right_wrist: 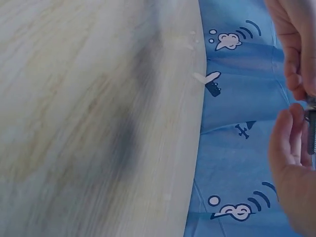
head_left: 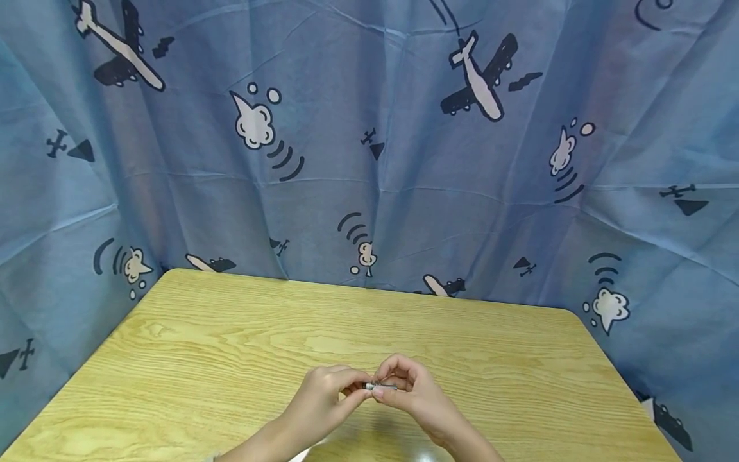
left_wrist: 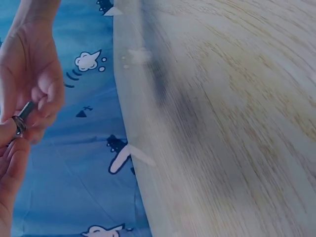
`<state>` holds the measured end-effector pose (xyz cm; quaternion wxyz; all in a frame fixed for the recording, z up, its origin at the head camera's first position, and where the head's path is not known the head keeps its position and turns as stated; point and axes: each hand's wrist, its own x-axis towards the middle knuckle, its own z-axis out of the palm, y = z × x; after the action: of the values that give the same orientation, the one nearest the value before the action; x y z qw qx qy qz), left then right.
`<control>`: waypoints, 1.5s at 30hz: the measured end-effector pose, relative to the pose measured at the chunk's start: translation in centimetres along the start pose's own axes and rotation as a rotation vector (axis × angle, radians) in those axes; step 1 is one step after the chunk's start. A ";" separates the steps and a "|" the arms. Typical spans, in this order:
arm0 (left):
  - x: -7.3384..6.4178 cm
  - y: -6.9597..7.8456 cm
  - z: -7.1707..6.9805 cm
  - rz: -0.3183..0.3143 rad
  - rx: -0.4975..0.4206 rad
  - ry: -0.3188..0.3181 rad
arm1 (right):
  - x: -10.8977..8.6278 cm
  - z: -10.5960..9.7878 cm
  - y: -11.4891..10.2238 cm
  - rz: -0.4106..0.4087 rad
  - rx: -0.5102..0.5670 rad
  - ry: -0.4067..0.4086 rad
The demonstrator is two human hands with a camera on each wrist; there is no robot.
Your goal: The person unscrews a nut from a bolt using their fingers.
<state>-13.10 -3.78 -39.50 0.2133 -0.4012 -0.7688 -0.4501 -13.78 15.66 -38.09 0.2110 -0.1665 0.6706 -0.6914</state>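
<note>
Over the front middle of the table, both hands meet at a small metal bolt (head_left: 388, 386) held roughly level. My left hand (head_left: 320, 394) pinches its left end between thumb and fingertips. My right hand (head_left: 416, 394) comes from the other side, thumb and fingertips curled at the middle of the bolt. In the left wrist view the threaded shank (left_wrist: 27, 109) points toward the right palm, with ring-like metal pieces, such as washers or a nut (left_wrist: 19, 124), at the pinched end. The right wrist view shows the threads at its right edge, with the head end hidden by fingers.
A light wood-grain table (head_left: 231, 333) spreads out beneath the hands. Blue curtain (head_left: 323, 160) printed with planes and clouds stands behind it and along both sides. Part of something white (head_left: 300, 456) shows at the bottom edge, beside the left forearm.
</note>
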 end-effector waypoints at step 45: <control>-0.1 0.0 -0.1 -0.014 -0.027 0.010 | 0.2 0.1 0.3 0.004 0.009 -0.061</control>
<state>-13.08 -3.91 -39.53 0.2089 -0.3963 -0.7644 -0.4637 -13.87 15.50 -38.42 0.2334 -0.1853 0.6610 -0.6887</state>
